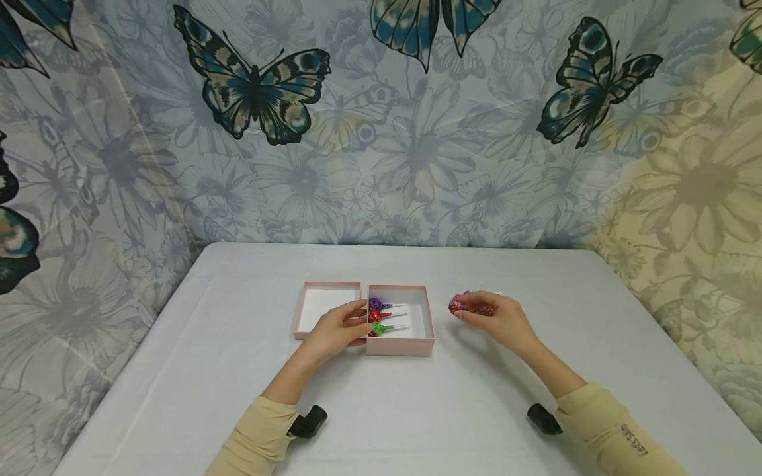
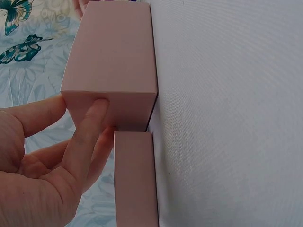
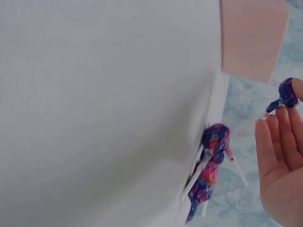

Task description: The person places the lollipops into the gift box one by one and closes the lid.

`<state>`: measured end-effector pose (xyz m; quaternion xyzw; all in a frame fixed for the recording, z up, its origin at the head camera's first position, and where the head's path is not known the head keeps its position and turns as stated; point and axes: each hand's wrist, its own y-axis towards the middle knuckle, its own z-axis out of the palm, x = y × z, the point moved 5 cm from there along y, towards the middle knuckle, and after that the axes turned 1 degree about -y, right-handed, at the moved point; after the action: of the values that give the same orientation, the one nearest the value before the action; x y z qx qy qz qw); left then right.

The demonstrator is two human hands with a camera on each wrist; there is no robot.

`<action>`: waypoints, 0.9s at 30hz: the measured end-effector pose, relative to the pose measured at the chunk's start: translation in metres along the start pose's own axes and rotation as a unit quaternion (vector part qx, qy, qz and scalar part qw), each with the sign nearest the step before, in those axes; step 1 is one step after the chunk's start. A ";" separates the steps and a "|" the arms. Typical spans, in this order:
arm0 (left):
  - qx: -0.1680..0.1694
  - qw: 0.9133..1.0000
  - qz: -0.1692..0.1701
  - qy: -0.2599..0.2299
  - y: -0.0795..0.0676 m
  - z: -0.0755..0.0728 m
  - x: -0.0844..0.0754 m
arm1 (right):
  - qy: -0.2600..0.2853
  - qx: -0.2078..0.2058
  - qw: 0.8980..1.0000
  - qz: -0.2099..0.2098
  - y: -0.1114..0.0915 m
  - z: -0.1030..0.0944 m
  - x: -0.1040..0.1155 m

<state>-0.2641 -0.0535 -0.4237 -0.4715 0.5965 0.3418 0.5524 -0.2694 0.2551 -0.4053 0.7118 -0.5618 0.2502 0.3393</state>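
My left hand (image 1: 340, 328) is at the left wall of a pink open box (image 1: 400, 348), with one finger at the rim and another digit against the outer side, as the left wrist view shows. Inside the box, a purple lollipop (image 1: 376, 303), a red lollipop (image 1: 378, 315) and a green lollipop (image 1: 379, 328) lie in a column, white sticks pointing right. To the right of the box, my right hand (image 1: 499, 318) pinches a purple-wrapped lollipop (image 3: 287, 92) by its head. Several purple and pink lollipops (image 3: 208, 175) lie on the table beneath that hand.
A shallow pink lid (image 1: 327, 330), white inside, lies directly left of the box. Both stand on a white-covered table (image 1: 417, 410). Behind rises a wall covering (image 1: 417, 158) printed with flowers and butterflies. Black devices hang at both wrists.
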 end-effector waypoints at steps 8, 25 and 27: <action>0.001 1.000 0.002 -0.001 0.000 0.000 -0.001 | 0.083 -0.002 0.994 0.071 0.003 0.001 0.007; 0.001 1.000 0.004 -0.006 0.000 0.000 0.000 | 0.191 0.022 0.978 0.086 0.014 0.020 0.045; 0.002 1.000 0.006 -0.008 0.000 0.000 0.000 | 0.211 0.027 0.974 0.078 0.017 0.024 0.050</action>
<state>-0.2640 -0.0531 -0.4233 -0.4640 0.5957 0.3480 0.5557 -0.2740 0.2032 -0.3802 0.6057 -0.5248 0.4356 0.4100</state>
